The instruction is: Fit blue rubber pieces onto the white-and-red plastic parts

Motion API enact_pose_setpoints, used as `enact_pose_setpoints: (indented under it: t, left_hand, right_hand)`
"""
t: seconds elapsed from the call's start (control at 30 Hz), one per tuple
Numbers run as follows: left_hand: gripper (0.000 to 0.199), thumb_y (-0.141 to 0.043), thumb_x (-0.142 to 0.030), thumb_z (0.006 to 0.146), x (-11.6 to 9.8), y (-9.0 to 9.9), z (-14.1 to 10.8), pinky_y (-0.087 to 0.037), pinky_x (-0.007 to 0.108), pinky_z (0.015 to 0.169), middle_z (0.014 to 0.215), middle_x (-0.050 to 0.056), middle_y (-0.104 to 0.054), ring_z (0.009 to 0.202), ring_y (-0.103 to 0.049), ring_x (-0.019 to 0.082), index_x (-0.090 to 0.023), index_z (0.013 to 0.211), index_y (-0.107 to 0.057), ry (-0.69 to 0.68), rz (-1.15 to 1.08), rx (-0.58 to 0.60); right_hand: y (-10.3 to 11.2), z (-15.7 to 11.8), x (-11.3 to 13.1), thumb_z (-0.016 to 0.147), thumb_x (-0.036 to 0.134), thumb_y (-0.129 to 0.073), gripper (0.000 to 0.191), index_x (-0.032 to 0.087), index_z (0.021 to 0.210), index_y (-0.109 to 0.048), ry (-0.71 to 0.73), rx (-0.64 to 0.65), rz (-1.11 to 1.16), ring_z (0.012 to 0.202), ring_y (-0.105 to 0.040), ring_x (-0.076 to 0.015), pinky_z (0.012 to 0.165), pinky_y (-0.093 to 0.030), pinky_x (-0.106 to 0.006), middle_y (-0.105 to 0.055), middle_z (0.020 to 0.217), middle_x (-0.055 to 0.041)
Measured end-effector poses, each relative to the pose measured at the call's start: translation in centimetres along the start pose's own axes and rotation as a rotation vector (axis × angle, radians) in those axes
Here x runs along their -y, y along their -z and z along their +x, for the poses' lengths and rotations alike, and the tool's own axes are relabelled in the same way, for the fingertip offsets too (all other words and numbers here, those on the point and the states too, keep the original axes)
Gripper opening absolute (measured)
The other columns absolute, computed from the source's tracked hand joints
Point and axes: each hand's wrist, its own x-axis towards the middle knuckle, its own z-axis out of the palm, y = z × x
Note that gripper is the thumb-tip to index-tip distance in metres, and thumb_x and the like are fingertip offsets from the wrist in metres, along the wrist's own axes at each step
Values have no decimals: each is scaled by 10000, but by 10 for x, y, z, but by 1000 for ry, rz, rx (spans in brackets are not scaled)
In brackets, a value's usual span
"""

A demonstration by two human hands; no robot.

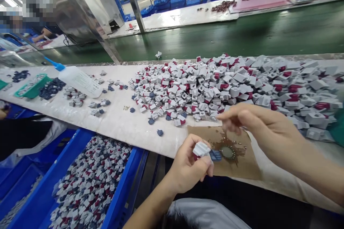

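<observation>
Left hand [185,164] clamping a white plastic block [201,149] with a blue piece [215,155] — fingers tight around both, right hand [264,132] hovering over brown card [249,168], fingers curling close together, any hold hidden.

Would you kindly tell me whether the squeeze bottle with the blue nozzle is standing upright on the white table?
No, the squeeze bottle lies on its side on the white table, blue nozzle pointing left.

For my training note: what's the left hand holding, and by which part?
The left hand grips a white plastic block at its lower edge.
</observation>
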Motion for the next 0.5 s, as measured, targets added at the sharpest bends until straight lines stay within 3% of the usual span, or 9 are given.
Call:
enact_pose_setpoints:
  t: [0.1, 0.2, 0.3, 0.4, 0.5]
  left_hand:
    - [224, -584, -336, 723, 0, -2, 4, -271, 148, 394, 554, -67, -439, 428, -378, 43, -191, 808, -437, -20, -31, -26]
    - [196, -566, -320, 713, 2, -6, 7, -315, 186, 432, 582, -59, -441, 438, -376, 56, -193, 826, -469, -60, 23, -86]
    - [239, -502, -409, 799, 4, -11, 7, -443, 269, 598, 750, 23, -553, 641, -521, 145, -193, 885, -560, -226, 248, -230]
    - [444, -322, -522, 882, 6, -13, 8, -426, 343, 860, 862, 85, -587, 857, -546, 225, -193, 852, -618, -411, 474, -332]
    - [531, -255, -555, 888, 8, -16, 11, -397, 349, 919, 824, 95, -600, 863, -548, 237, -196, 851, -645, -449, 552, -318]
  right_hand:
    - [-20, 13, 9, 881, 598, -401, 461, 214, 851, -655, -89, -70, 155, 779, -591, -166, 707, -477, -266, -635, 827, -39]
    - [-49, 21, 15, 849, 644, -418, 509, 180, 843, -626, -266, 32, 420, 825, -621, -176, 732, -492, -267, -657, 848, -52]
    - [-65, 23, 17, 845, 672, -396, 556, 158, 795, -602, -374, 177, 564, 672, -628, -155, 633, -497, -247, -655, 690, -45]
    - [-67, 18, 14, 850, 694, -349, 611, 151, 699, -584, -355, 190, 606, 556, -592, -127, 587, -480, -225, -624, 568, -36]
    - [-69, 12, 7, 822, 732, -348, 630, 160, 658, -553, -300, 109, 636, 538, -574, -121, 579, -472, -222, -608, 549, -32]
